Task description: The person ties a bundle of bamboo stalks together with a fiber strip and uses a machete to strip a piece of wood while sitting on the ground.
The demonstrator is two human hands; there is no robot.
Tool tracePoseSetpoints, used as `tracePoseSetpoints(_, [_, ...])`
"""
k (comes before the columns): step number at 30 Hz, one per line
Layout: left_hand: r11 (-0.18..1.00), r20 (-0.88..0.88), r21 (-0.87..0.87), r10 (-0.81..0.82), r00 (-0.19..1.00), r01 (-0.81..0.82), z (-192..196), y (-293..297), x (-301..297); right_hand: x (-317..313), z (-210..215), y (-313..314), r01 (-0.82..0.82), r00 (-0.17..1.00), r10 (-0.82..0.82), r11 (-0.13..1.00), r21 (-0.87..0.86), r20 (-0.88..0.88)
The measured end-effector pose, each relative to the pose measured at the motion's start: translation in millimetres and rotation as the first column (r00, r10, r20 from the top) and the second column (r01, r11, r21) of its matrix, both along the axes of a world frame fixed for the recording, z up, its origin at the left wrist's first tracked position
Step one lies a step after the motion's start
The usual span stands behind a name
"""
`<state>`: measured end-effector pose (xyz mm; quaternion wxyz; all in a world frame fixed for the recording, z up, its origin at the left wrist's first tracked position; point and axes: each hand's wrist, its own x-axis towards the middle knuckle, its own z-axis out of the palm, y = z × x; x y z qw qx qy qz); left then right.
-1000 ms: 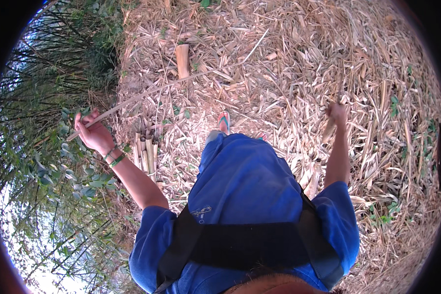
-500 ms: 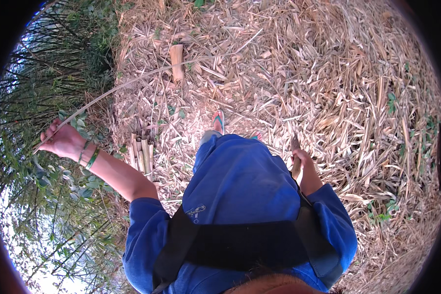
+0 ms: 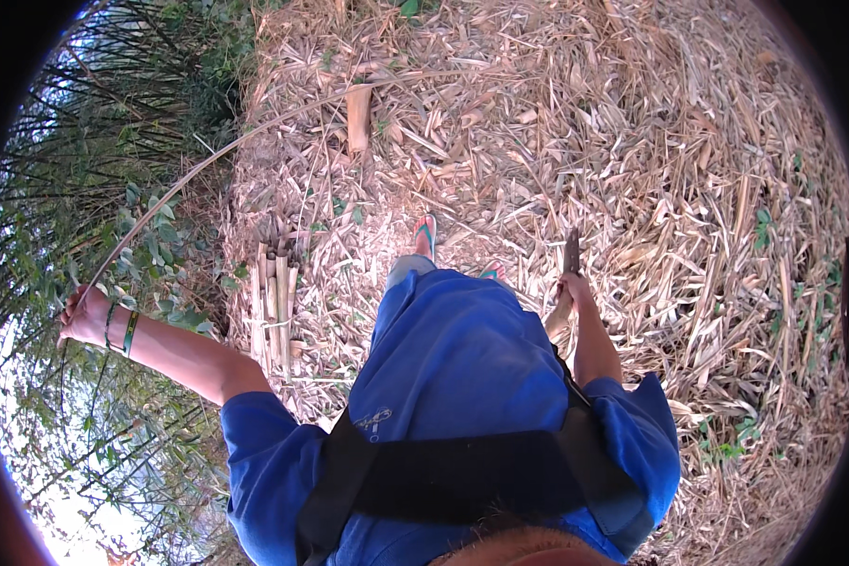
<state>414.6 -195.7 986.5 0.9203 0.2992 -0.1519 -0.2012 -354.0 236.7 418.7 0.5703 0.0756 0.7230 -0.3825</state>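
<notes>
Gripping a long, thin, pale-brown strip (image 3: 208,161) in the head view, the person's left hand (image 3: 85,316) has its fingers curled closed around the near end. The strip arcs over the left edge of the ground carpeted in dry tan leaves (image 3: 651,311), its line crossing a short tan wooden block (image 3: 358,121). The right hand (image 3: 573,285) is closed around a wooden-handled, dark-bladed tool (image 3: 573,247), blade pointing away. Tan cylindrical cut stalks (image 3: 274,302) stand near that left edge.

The strip (image 3: 189,175) is pale tan. The knife (image 3: 573,250) is dark grey, its handle (image 3: 558,317) light brown. The shirt (image 3: 472,349) is blue with a small whitish print (image 3: 374,418), the harness (image 3: 472,476) black, the bracelets (image 3: 130,333) green. The sandals (image 3: 430,226) have teal straps. Toward the left edge of the straw-mottled ground (image 3: 500,170), the canes (image 3: 274,297) are beige, the block (image 3: 358,118) orange-tan.
</notes>
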Motion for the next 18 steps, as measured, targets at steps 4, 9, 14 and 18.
tracePoseSetpoints(4, [0.995,0.0,0.014,0.097,0.995,-0.097,-11,40,9,2,1,-52,0.01,1.0,-0.015,0.979,-0.204,-0.024])
tracePoseSetpoints(9, [0.978,0.004,0.09,0.187,0.982,-0.187,-14,82,9,31,34,-130,-0.141,0.99,0.132,0.956,-0.259,-0.052])
tracePoseSetpoints(14, [0.982,-0.024,0.121,0.146,0.989,-0.143,-36,136,-14,100,61,-218,-0.191,0.956,0.271,0.87,-0.454,0.116])
tracePoseSetpoints(18, [0.99,-0.018,0.074,0.122,0.992,-0.12,-51,176,-48,184,85,-301,0.103,0.916,0.14,0.824,-0.556,0.377])
